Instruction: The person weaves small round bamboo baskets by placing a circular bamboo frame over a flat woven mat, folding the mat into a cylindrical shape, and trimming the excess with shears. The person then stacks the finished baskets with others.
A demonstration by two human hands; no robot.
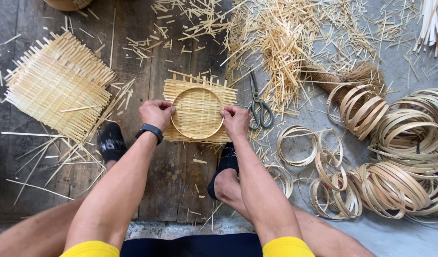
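Mats (57,85) of woven bamboo sit in a pile on the left side of the wooden floor (147,181). Next I see my left hand (157,113), fingers curled tight on the left rim of a round bamboo ring (197,113). The ring lies on a small woven mat (200,88) in the middle of the floor. My right hand (235,120) grips the ring's right rim. Scissors (259,107) lie just beside it. Many bamboo hoops (404,157) sit on the right.
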